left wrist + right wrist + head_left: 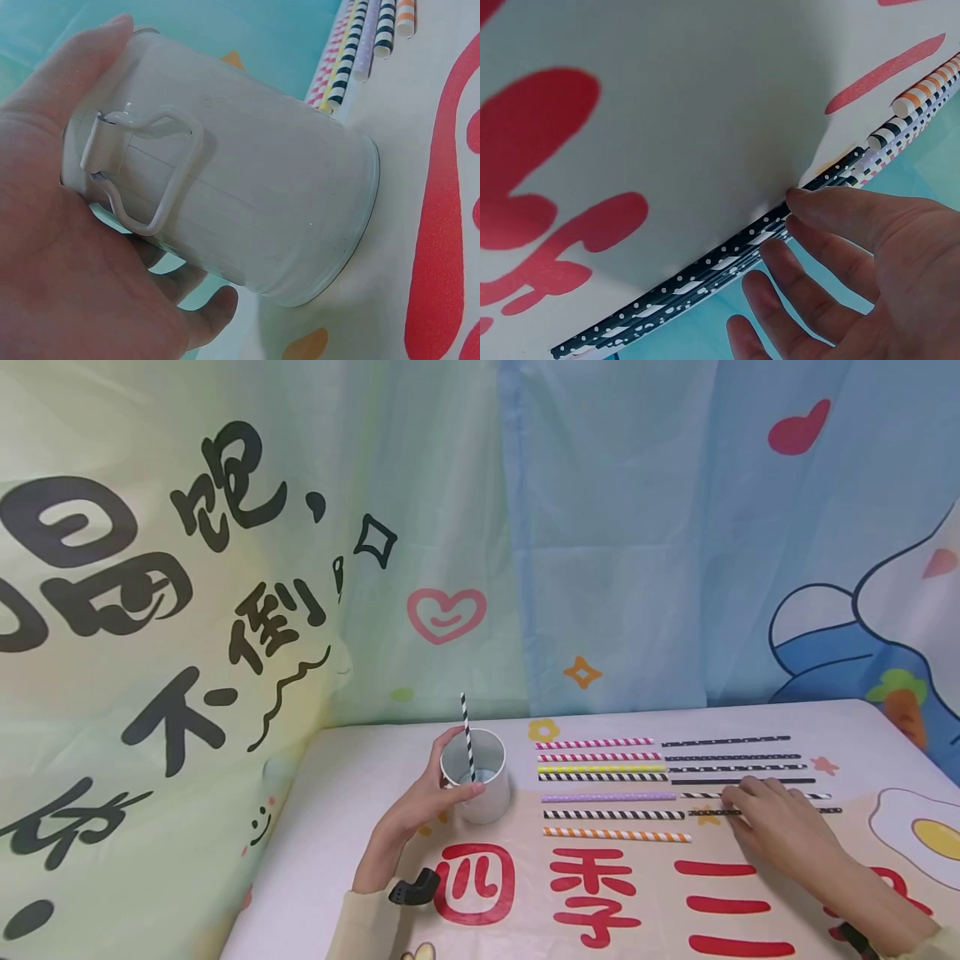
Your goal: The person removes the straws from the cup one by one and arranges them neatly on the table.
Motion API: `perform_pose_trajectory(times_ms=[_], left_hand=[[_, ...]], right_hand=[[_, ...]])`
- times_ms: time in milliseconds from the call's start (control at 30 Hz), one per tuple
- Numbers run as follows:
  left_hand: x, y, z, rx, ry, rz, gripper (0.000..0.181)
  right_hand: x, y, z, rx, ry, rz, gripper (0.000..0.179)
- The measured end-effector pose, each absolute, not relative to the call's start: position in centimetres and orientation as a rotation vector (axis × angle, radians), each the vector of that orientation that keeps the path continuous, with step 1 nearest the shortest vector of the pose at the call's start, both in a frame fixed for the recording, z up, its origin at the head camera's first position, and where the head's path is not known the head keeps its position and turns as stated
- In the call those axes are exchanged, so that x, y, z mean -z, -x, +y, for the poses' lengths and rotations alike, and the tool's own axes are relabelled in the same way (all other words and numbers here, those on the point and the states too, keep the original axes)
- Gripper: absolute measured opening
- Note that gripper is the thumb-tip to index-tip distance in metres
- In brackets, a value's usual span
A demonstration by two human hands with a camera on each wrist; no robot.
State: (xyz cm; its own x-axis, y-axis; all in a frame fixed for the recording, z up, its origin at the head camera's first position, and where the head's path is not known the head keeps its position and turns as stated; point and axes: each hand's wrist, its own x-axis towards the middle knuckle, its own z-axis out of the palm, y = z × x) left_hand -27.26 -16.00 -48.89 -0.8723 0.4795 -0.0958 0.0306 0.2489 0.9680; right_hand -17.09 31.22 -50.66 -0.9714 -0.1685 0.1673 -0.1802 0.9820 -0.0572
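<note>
My left hand (420,797) grips a white cup (491,793) at the left, thumb and fingers around its upper side. In the left wrist view the cup's wire handle (193,146) shows near the palm. A black-and-white striped straw (467,731) stands inside, leaning on the rim. At the right, my right hand (783,822) is over the near end of a column of dark paper straws. Its thumb and index fingertips are right at the nearest one, a black straw with white dots (731,249), while the other fingers are spread.
Left of the dark straws lies a column of patterned straws, among them pink striped (596,744), yellow (600,769), lilac (607,797) and orange striped (617,835) ones. They rest on a printed tablecloth (600,935). Behind the table hangs a printed curtain (615,568).
</note>
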Motion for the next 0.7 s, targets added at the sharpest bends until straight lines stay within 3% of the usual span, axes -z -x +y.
perform_pose_trajectory(times_ms=[700], left_hand=[[48.9, 27.3, -15.9, -1.663, -0.468, 2.153, 0.090]], right_hand=[[49.2, 17.6, 30.1, -0.137, -0.294, -2.971, 0.035]])
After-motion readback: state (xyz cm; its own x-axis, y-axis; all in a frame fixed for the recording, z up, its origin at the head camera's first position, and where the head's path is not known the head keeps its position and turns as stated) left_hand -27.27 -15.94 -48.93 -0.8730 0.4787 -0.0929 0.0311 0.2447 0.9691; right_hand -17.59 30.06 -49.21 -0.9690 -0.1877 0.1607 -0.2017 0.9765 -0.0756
